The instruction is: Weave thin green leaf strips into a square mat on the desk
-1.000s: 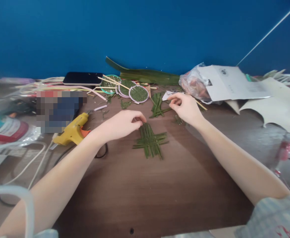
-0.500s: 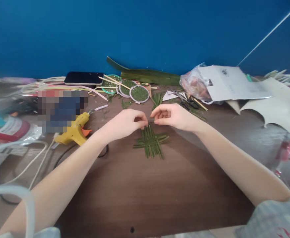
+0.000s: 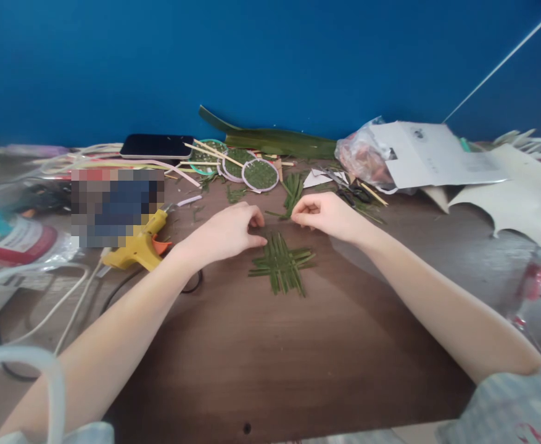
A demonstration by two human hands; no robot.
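A small woven mat of green leaf strips [image 3: 283, 264] lies on the brown table, strip ends sticking out on all sides. My left hand [image 3: 233, 231] is at its upper left, thumb and fingers apart with nothing between them; the thumb tip is close to the mat's top edge. Just above and to the right, my right hand [image 3: 328, 216] pinches one end of a thin green leaf strip [image 3: 276, 214], which points left toward my left hand. Behind the right fingertips lies a bundle of loose leaf strips [image 3: 292, 190].
A yellow glue gun [image 3: 136, 250] with its cord is at left, near a phone [image 3: 156, 146]. Round leaf-filled rings [image 3: 260, 176], sticks and a long green leaf [image 3: 279, 143] line the back. Scissors [image 3: 356, 194], a plastic bag [image 3: 363, 157] and white card [image 3: 441, 157] sit at right.
My hands have moved apart. The left has drawn back slightly left and its fingers have opened; the right now holds a leaf strip beside the loose bundle. The woven mat has stayed put.
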